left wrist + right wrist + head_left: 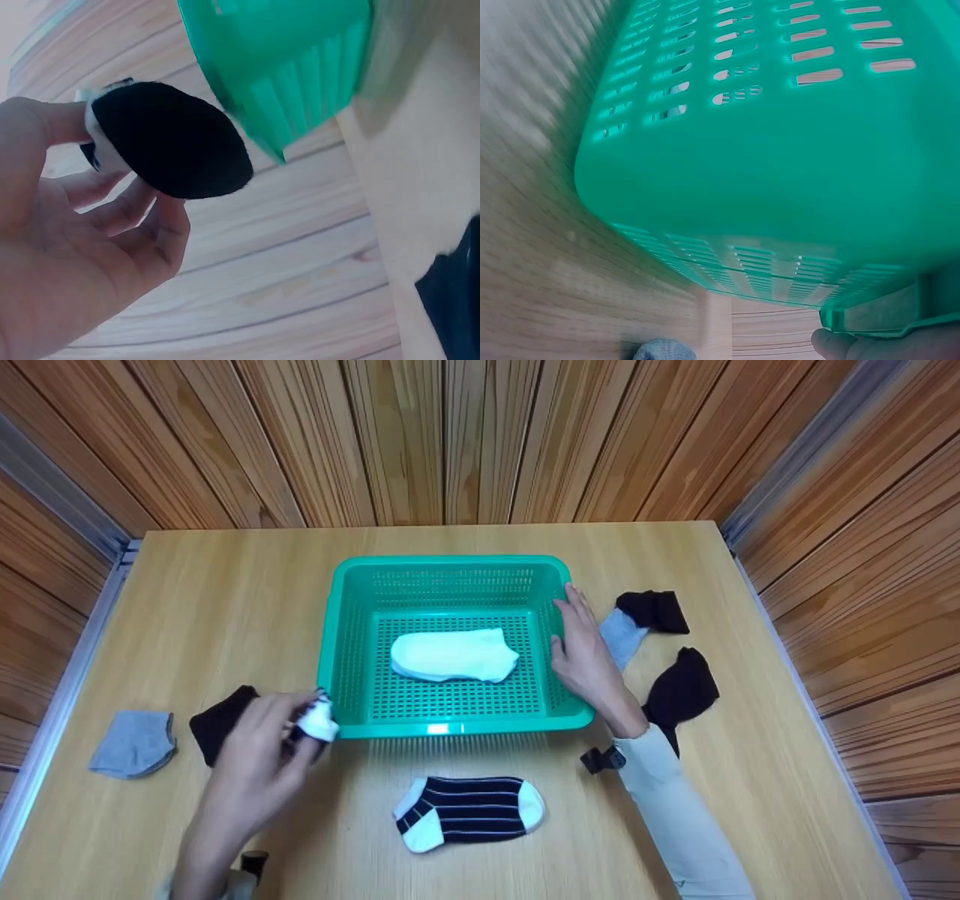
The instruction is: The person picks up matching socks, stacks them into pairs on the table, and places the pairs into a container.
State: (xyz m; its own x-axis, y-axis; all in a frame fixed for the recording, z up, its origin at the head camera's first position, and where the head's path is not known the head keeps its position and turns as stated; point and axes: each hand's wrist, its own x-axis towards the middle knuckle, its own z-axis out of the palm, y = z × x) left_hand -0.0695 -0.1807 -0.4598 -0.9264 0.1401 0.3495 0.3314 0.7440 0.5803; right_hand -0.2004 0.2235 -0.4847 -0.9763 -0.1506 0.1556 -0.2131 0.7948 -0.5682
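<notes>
My left hand (pixel 259 757) pinches a bunched black-and-white sock (pixel 318 720) by the basket's front left corner. In the left wrist view, the sock (pixel 172 142) shows a rounded black part with a white band, held between thumb and fingers. My right hand (pixel 589 660) holds the right rim of the green plastic basket (pixel 457 729), its fingertips over the edge. Inside the basket lies a flat white sock or pair (pixel 454 655); which one I cannot tell. In front of the basket a dark striped sock (pixel 480 810) with white toe and heel lies flat.
A folded grey sock (pixel 133 744) and a black sock (pixel 221 724) lie at the left. On the right are a grey sock (pixel 622 636), a folded black piece (pixel 654 610) touching it, and another black sock (pixel 682 690). Wood-panelled walls (pixel 480 442) border the table (pixel 247 585).
</notes>
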